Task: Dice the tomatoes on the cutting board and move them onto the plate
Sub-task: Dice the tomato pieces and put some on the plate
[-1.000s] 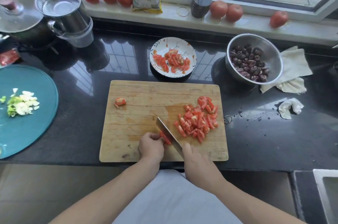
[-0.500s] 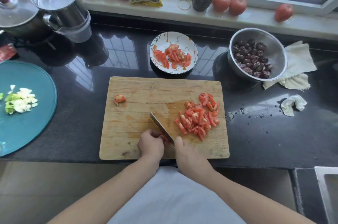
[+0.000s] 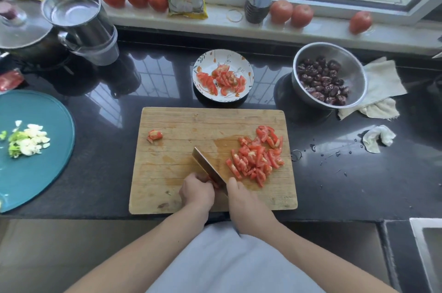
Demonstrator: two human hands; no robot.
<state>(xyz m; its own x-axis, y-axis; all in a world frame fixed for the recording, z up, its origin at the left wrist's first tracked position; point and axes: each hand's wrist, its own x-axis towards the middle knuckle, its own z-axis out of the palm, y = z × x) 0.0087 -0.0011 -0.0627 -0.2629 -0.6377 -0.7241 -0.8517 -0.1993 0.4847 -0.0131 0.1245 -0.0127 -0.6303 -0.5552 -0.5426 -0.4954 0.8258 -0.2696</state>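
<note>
Red dice (image 3: 257, 157) are heaped on the board (image 3: 181, 120); some are already laid on the plate (image 3: 247, 70). 1 last piece (image 3: 213, 182) is pinched by the left hand (image 3: 196, 192), the knife (image 3: 208, 166) gripped by the right hand (image 3: 241, 199). Transfer is left.

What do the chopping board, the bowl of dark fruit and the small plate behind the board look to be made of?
The cutting board looks like unfinished wood or bamboo: pale tan, with grain lines and wet stains. The bowl appears to be stainless steel, with a brushed grey sheen. The plate is probably glazed ceramic, glossy white with a painted pattern, though melamine is possible.
</note>
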